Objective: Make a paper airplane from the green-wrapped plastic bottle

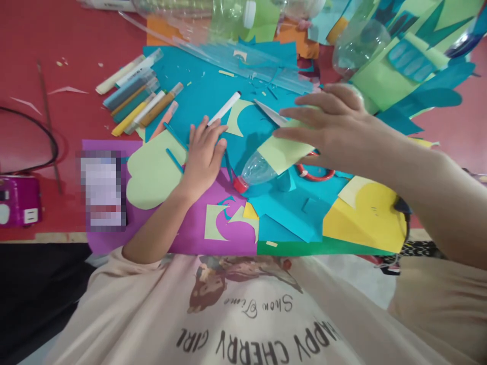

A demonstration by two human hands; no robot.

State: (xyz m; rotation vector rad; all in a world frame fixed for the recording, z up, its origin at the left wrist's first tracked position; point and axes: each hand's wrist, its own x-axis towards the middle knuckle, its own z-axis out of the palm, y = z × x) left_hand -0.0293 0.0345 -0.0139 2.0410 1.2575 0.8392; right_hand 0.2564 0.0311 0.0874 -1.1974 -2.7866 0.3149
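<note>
My left hand (205, 159) lies palm down over the blue and purple sheets, its fingers stretched out and slightly apart. Its fingertips are at the lower end of a white marker (224, 109) with a dark tip. My right hand (331, 121) is over a small clear plastic bottle (258, 170) with a red cap, lying on its side. Light green paper (287, 152) covers the bottle's wider part. The fingers of that hand are spread, the thumb low beside the paper; any contact is hard to make out. Scissors (317, 175) with red handles lie partly hidden beneath.
Several markers (140, 96) lie at the upper left beside a light green scalloped paper shape (154, 172). A phone (102, 192) rests on purple paper. Paper scraps (232, 223) are scattered about. Larger clear bottles (228, 15) and a paper-covered bottle (395, 71) stand or lie farther back.
</note>
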